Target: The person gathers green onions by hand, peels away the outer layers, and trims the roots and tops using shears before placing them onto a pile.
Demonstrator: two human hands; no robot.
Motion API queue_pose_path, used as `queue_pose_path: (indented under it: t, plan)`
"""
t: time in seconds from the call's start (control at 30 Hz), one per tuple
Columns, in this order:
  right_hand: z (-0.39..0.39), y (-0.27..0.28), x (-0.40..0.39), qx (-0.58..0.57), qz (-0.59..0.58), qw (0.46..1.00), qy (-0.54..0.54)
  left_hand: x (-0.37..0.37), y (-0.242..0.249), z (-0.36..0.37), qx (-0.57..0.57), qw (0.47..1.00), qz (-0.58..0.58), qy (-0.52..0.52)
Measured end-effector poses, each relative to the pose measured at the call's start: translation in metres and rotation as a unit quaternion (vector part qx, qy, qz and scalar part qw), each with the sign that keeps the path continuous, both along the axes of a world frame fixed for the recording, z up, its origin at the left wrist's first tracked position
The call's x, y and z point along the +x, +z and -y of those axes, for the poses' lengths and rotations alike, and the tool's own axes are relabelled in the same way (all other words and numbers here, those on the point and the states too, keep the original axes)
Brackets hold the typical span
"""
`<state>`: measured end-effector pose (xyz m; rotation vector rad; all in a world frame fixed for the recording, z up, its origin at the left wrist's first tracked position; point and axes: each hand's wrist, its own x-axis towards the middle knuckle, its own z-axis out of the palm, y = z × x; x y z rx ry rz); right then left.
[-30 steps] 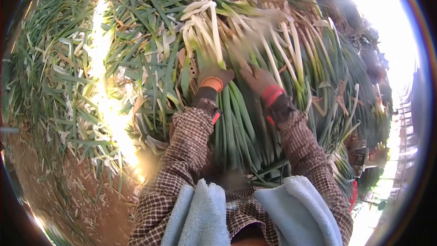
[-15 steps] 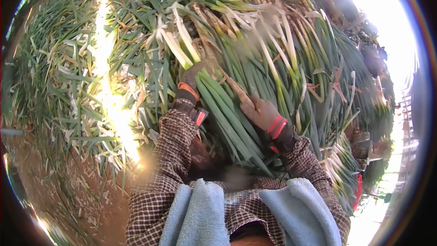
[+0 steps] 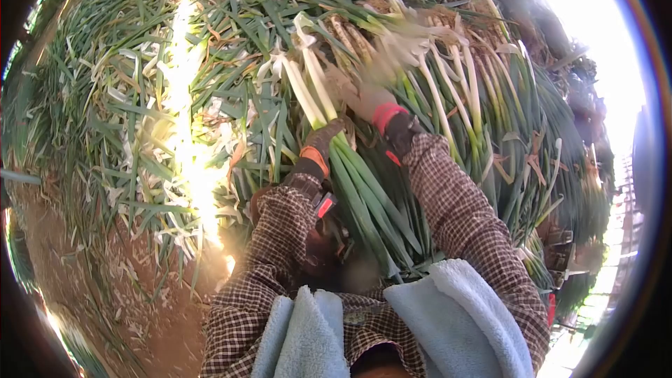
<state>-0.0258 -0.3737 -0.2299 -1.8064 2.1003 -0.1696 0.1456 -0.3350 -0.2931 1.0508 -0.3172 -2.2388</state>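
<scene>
My left hand [image 3: 325, 138], in a dark glove with an orange cuff, is wrapped round a small bunch of green onions [image 3: 371, 199]. Their white stems [image 3: 306, 92] point up and away, and the long green leaves hang down toward my lap. My right hand [image 3: 362, 100], gloved with a red cuff, is just right of those stems, above the heap. Its fingers are smeared by motion, their tips close beside the white part of the bunch.
A thick row of green onions [image 3: 448, 108] with roots on lies beyond and right of my hands. Cut leaves and peelings [image 3: 133, 126] cover the ground at left, crossed by a bright sun strip. Bare brown soil [image 3: 133, 294] shows lower left. A blue towel [image 3: 308, 339] hangs over my shoulders.
My right hand has moved up and left, from beside the green leaves to beside the white stems. My left hand still grips the bunch; the whole view has shifted slightly.
</scene>
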Motion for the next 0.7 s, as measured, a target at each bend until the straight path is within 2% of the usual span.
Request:
queue_pose_path:
  t: [0.07, 0.13, 0.2, 0.37, 0.43, 0.5, 0.53, 0.63, 0.7]
  plan:
    - [0.012, 0.004, -0.004, 0.035, 0.034, 0.999, -0.004, 0.001, -0.005, 0.001, -0.019, 1.0, 0.012, 0.005]
    - [0.009, -0.003, -0.007, 0.013, 0.094, 0.995, -0.009, 0.002, -0.019, 0.002, -0.072, 0.997, 0.026, 0.007]
    - [-0.005, -0.007, -0.018, 0.015, 0.111, 0.994, -0.008, 0.009, -0.029, 0.008, -0.053, 0.998, 0.017, -0.002]
    - [-0.088, 0.033, -0.03, 0.064, 0.072, 0.995, 0.003, 0.026, -0.072, 0.019, -0.051, 0.997, 0.063, 0.003]
    - [-0.138, 0.048, -0.028, 0.043, 0.044, 0.998, 0.011, 0.028, -0.097, 0.033, -0.074, 0.985, 0.134, -0.083]
    - [-0.18, 0.056, -0.029, 0.069, -0.003, 0.998, 0.012, 0.027, -0.038, 0.011, 0.015, 0.99, 0.126, -0.065]
    - [-0.196, 0.058, -0.029, 0.082, -0.026, 0.996, 0.014, 0.026, -0.044, 0.011, 0.03, 0.994, 0.095, -0.054]
    - [-0.228, 0.059, -0.026, 0.098, -0.032, 0.994, 0.023, 0.02, -0.056, 0.011, -0.089, 0.986, 0.137, -0.043]
    - [-0.229, 0.053, -0.025, 0.102, -0.038, 0.994, 0.017, 0.017, -0.061, 0.011, -0.082, 0.987, 0.128, -0.056]
